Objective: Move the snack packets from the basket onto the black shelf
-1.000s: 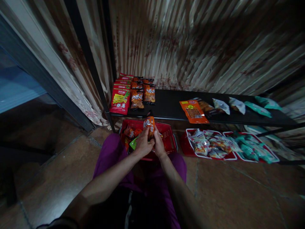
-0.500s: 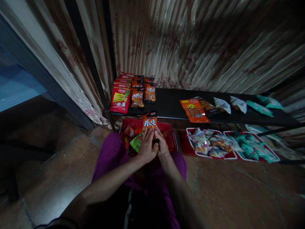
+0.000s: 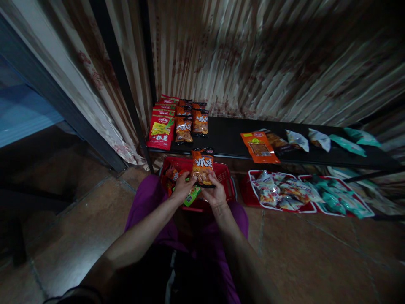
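Observation:
An orange and black snack bag (image 3: pixel 203 165) is held upright above a red basket (image 3: pixel 225 179), its printed front toward me. My right hand (image 3: pixel 215 191) grips its lower right corner, thumb on the front. At the lower left edge, my left hand (image 3: pixel 184 186) has its fingers closed against the bag; part of that contact is hidden. Below, a green packet (image 3: pixel 192 196) shows between my hands, and several orange packets (image 3: pixel 172 174) lie in the basket's left side. On the black shelf (image 3: pixel 221 135) behind, matching orange bags (image 3: pixel 184 130) stand in two rows.
Red packets (image 3: pixel 160 133) stand in a row at the shelf's left end, beside a dark post (image 3: pixel 125 80). Rightward on the shelf lie a flat orange packet (image 3: pixel 260 147), white bags (image 3: pixel 297 140) and teal bags (image 3: pixel 348 145). Below them sit baskets of white (image 3: pixel 265 188) and teal packets (image 3: pixel 335 198).
My hands have moved apart from over the bag's lower front to its lower corners, uncovering the front. The bag has shifted slightly right, and the green packet shows farther right.

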Demonstrator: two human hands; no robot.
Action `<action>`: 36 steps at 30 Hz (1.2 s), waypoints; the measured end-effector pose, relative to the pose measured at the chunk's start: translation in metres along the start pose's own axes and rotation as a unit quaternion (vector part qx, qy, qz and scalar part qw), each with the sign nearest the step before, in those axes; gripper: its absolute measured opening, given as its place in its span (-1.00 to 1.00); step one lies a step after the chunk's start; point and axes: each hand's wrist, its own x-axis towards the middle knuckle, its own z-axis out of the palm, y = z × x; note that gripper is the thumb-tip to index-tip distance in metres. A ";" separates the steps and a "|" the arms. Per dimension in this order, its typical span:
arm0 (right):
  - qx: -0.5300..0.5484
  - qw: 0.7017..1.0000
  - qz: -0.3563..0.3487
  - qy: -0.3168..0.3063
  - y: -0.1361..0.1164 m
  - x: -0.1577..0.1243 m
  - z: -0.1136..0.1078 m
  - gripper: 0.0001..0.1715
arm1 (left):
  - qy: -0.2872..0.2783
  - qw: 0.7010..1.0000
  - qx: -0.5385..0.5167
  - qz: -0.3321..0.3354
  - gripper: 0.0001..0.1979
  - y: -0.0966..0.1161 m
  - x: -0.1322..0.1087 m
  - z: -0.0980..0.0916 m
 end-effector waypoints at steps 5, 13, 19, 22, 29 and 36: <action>-0.031 0.999 0.003 0.007 -0.002 0.001 -0.004 -0.65 | 0.005 0.998 -0.062 0.003 -0.69 -0.013 0.010 -0.003; -0.112 0.992 0.051 -0.032 -0.011 -0.002 -0.008 -0.49 | -0.010 0.991 -0.128 0.020 -0.60 -0.004 0.012 -0.007; -0.134 0.988 0.045 -0.065 -0.012 0.000 -0.009 -0.43 | -0.009 0.991 -0.128 0.034 -0.54 -0.001 0.007 -0.008; -0.147 0.986 0.048 -0.059 -0.011 0.002 -0.012 -0.42 | -0.028 0.992 -0.123 0.022 -0.49 -0.001 0.005 -0.010; -0.162 0.984 0.057 -0.041 -0.012 -0.002 -0.019 -0.47 | -0.059 0.993 -0.091 -0.046 -0.45 0.013 0.006 -0.018; -0.148 0.985 0.071 -0.052 -0.015 0.001 -0.018 -0.39 | -0.018 0.999 -0.046 -0.009 -0.49 0.019 0.026 0.001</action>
